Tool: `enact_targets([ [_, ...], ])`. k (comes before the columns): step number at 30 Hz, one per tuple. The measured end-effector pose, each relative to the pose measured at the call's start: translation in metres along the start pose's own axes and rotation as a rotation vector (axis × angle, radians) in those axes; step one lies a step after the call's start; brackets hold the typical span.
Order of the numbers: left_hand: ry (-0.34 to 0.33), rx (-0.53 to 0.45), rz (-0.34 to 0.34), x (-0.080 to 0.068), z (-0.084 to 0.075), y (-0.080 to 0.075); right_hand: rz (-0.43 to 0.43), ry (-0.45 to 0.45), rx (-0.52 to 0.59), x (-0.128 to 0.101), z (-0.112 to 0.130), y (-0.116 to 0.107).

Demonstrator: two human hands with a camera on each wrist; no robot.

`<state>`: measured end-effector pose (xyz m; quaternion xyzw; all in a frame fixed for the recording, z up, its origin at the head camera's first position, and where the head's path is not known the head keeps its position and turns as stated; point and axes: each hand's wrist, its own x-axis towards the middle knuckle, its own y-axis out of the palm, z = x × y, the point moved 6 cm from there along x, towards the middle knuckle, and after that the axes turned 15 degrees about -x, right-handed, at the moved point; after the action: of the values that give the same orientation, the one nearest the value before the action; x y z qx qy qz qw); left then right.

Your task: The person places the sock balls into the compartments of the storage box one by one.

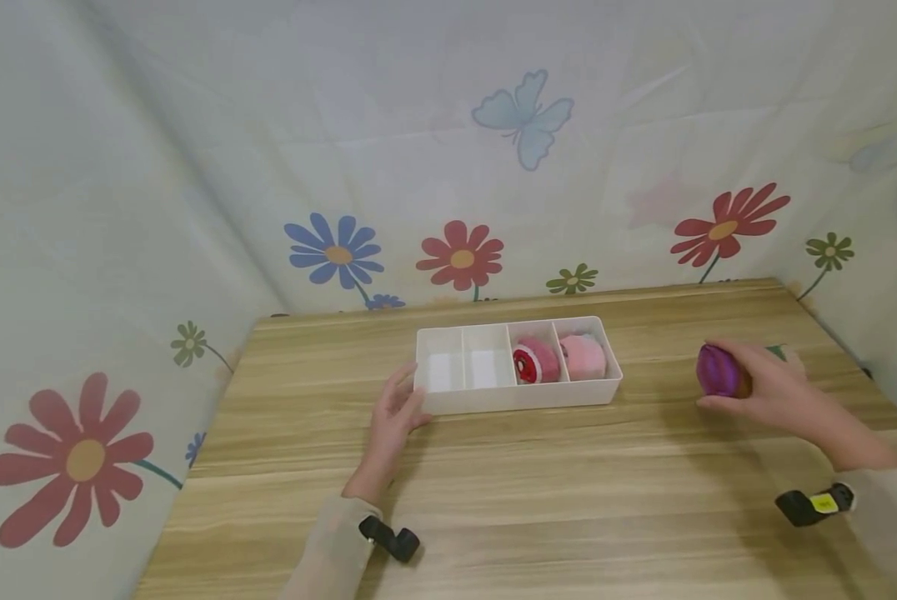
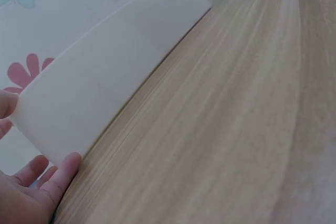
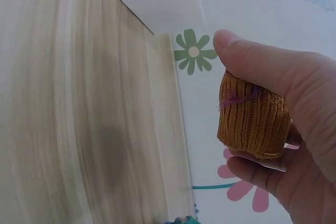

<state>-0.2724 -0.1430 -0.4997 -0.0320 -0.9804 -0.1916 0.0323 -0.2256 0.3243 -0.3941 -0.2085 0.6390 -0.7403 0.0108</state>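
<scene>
A white divided tray [image 1: 519,398] lies across the middle of the wooden table [image 1: 568,500]. Its two right compartments hold a pink and red rolled sock [image 1: 536,360] and a pale pink one [image 1: 583,357]; the two left compartments are bare. My left hand [image 1: 396,412] rests with straight fingers against the tray's left end, whose plain wall [image 2: 115,72] fills the left wrist view. My right hand [image 1: 774,392] grips a rolled sock [image 1: 717,371] far to the tray's right. The roll is purple from above and shows ochre ribbing [image 3: 252,116] in the right wrist view.
A small green object [image 1: 777,352] peeks out behind my right hand near the table's right edge. Flowered cloth walls [image 1: 463,254] close in the table at the back and on both sides. Bare wood spreads in front of the tray.
</scene>
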Motion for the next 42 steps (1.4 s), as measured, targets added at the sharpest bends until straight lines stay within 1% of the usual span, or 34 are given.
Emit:
enact_targets([
  [4,-0.020,-0.018,0.001,-0.001,-0.002,0.002,0.014,-0.007,0.039,0.004,0.006,0.001],
  [9,-0.046,-0.013,0.014,-0.008,-0.016,0.011,0.006,-0.020,0.055,0.009,0.012,0.002],
  [12,-0.048,-0.004,0.017,-0.011,-0.020,0.014,0.009,-0.022,0.058,0.012,0.016,0.003],
  [15,-0.044,0.001,0.017,-0.010,-0.020,0.013,0.016,-0.027,0.067,0.016,0.020,0.003],
  [22,-0.030,-0.024,0.012,-0.003,-0.005,0.004,0.019,-0.052,0.083,0.025,0.028,0.004],
  [25,-0.021,-0.011,0.004,-0.002,-0.002,0.003,0.038,-0.039,0.094,0.027,0.030,0.005],
  [31,-0.010,0.009,0.000,-0.001,-0.003,0.002,0.080,-0.004,0.109,0.033,0.036,0.006],
  [33,-0.009,0.002,0.001,-0.002,-0.004,0.002,0.076,-0.006,0.112,0.036,0.038,0.007],
  [38,-0.018,-0.011,-0.003,-0.001,-0.002,0.002,0.037,-0.050,0.123,0.044,0.046,0.008],
  [42,-0.022,-0.016,0.002,-0.001,-0.001,0.002,0.028,-0.073,0.137,0.051,0.053,0.009],
])
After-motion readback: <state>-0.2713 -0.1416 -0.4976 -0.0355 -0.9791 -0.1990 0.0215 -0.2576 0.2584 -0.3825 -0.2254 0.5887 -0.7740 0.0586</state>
